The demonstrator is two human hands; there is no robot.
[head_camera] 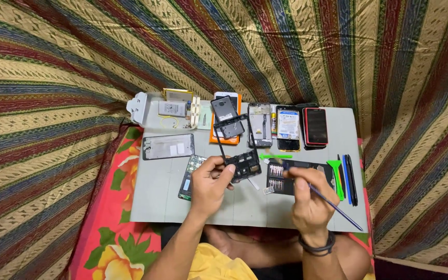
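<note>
Phone mid-frame (pixel 238 150), black, open rectangle: being held above the grey mat (pixel 156 202), lower end with its component block pinched in the left hand (pixel 211 181). Long axis running away from the body, tilting slightly left at the far end; far end hovering over the dark back cover (pixel 226 115) and orange phone (pixel 237 98). Lying just left of the right hand (pixel 307 199), near but apart. Left hand: closed, thumb and fingers gripping the frame's lower edge, wrist bent inward. Right hand: closed on a thin blue-handled tool (pixel 335 207), shaft trailing back to the right, working tip pointing left toward the frame's lower end; tip itself hidden by fingers. Resting beneath the right hand: black screwdriver bit case (pixel 278 179). Further right: row of pry tools (pixel 344 179).
</note>
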